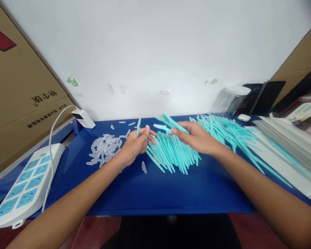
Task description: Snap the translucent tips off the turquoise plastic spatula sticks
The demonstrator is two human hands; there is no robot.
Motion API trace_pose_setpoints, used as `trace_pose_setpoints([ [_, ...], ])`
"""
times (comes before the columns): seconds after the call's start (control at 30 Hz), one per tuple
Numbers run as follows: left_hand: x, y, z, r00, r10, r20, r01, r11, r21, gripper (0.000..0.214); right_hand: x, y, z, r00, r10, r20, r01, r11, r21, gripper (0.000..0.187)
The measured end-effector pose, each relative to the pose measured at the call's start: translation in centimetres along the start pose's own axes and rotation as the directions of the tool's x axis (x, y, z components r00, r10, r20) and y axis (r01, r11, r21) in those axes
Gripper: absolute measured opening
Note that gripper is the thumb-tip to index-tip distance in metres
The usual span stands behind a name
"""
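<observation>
My left hand is closed with a single slim teal eyebrow razor upright between thumb and fingers. My right hand grips a small bunch of the same razors, their ends pointing up and left. Beneath and between the hands lies a dense row of teal razors on the blue table. To the left of my left hand is a pile of small translucent blade covers, and one loose cover rests in front of that hand.
A larger teal razor heap spreads at the right, beside white packaging sheets. Behind it stand a clear jar and a dark phone. At left are a power strip, a white charger and a cardboard box.
</observation>
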State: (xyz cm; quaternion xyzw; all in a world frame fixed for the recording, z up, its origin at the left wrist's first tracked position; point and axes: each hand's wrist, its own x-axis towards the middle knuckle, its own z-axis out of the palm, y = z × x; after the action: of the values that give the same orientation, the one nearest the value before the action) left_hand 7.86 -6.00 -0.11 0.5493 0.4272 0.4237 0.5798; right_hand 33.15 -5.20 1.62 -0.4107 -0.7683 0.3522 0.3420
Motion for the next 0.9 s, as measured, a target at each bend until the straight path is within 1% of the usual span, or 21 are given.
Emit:
trace_pose_setpoints([
  [0.07, 0.2, -0.2, -0.3, 0.999, -0.044, -0.018, 0.042, 0.996, -0.076, 0.048, 0.3, 0.4, -1.3, 0.987, -0.034, -0.155, 0.004, 0.982, -0.191, 0.039],
  [0.1, 0.4, -0.3, -0.5, 0.998, -0.062, -0.024, 0.058, 0.992, -0.116, 0.047, 0.5, 0.7, -2.1, 0.972, -0.055, -0.227, -0.017, 0.953, -0.302, 0.037],
  [0.17, 0.6, -0.6, -0.9, 0.995, -0.094, -0.023, 0.088, 0.977, -0.196, 0.046, 0.7, 1.5, -3.8, 0.936, -0.064, -0.347, -0.126, 0.858, -0.498, 0.034],
  [0.23, 0.8, -0.6, -1.1, 0.993, -0.118, -0.010, 0.111, 0.958, -0.265, 0.044, 0.7, 2.4, -5.4, 0.908, -0.029, -0.418, -0.265, 0.732, -0.628, 0.032],
  [0.33, 0.7, -0.5, -1.1, 0.989, -0.147, 0.014, 0.144, 0.939, -0.313, 0.043, 0.7, 4.0, -7.4, 0.881, 0.041, -0.471, -0.406, 0.576, -0.710, 0.028],
  [0.4, 0.6, -0.3, -1.0, 0.986, -0.162, 0.032, 0.164, 0.936, -0.311, 0.043, 0.5, 5.0, -8.2, 0.874, 0.092, -0.477, -0.455, 0.498, -0.738, 0.029],
  [0.47, 0.5, -0.2, -1.0, 0.985, -0.164, 0.052, 0.172, 0.939, -0.298, 0.042, 0.4, 5.7, -8.7, 0.863, 0.133, -0.488, -0.493, 0.437, -0.752, 0.030],
  [0.53, 0.4, -0.2, -0.9, 0.985, -0.158, 0.069, 0.172, 0.941, -0.291, 0.041, 0.2, 6.1, -9.1, 0.843, 0.171, -0.510, -0.532, 0.400, -0.746, 0.030],
  [0.63, 0.3, -0.2, -1.0, 0.984, -0.157, 0.083, 0.175, 0.935, -0.309, 0.038, 0.0, 6.3, -9.3, 0.805, 0.205, -0.556, -0.590, 0.371, -0.717, 0.030],
  [0.73, 0.3, 0.0, -0.9, 0.981, -0.169, 0.092, 0.191, 0.900, -0.391, 0.036, 0.0, 5.9, -9.4, 0.786, 0.165, -0.596, -0.609, 0.376, -0.699, 0.032],
  [0.77, 0.4, 0.0, -0.9, 0.980, -0.176, 0.087, 0.197, 0.878, -0.436, 0.035, 0.1, 5.7, -9.3, 0.790, 0.130, -0.599, -0.595, 0.402, -0.696, 0.032],
  [0.83, 0.4, 0.2, -0.8, 0.978, -0.201, 0.060, 0.202, 0.828, -0.522, 0.036, 0.3, 5.1, -8.7, 0.821, 0.045, -0.569, -0.508, 0.511, -0.694, 0.030],
  [0.9, 0.5, 0.4, -0.8, 0.973, -0.231, 0.027, 0.204, 0.793, -0.574, 0.039, 0.6, 4.2, -7.2, 0.874, -0.041, -0.485, -0.340, 0.660, -0.670, 0.026],
])
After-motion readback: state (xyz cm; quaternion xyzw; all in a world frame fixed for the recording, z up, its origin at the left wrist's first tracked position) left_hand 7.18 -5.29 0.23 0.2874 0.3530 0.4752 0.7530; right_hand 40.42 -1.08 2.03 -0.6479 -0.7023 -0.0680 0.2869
